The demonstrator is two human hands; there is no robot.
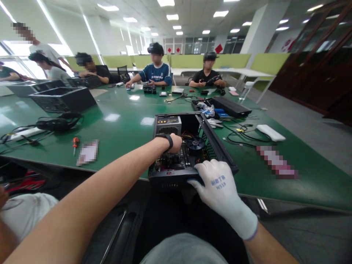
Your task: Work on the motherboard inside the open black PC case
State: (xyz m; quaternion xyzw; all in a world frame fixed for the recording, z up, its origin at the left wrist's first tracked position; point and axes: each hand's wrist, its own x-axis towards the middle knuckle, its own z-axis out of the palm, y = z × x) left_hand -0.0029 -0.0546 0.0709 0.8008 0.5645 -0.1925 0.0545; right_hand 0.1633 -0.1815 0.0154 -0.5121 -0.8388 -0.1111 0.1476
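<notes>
An open black computer case (165, 180) lies on the near edge of the table in front of me. My left hand (176, 143), bare with a black band at the wrist, reaches inside it. The fingers are curled closed beside the round black cooling fan (196, 144); whatever they hold is hidden. Just beyond that hand sits the power supply (168, 126), with coloured wires near it. My right hand (216, 181) wears a white glove and grips the near right edge of the case, thumb on the outer side and fingers over the rim.
On the green table (123, 134) to the left lie an orange screwdriver (75, 145), a power strip (26, 134) and another open case (64, 101). Black cables (239, 132) and a white pouch (271, 132) lie right. Several people sit across the table.
</notes>
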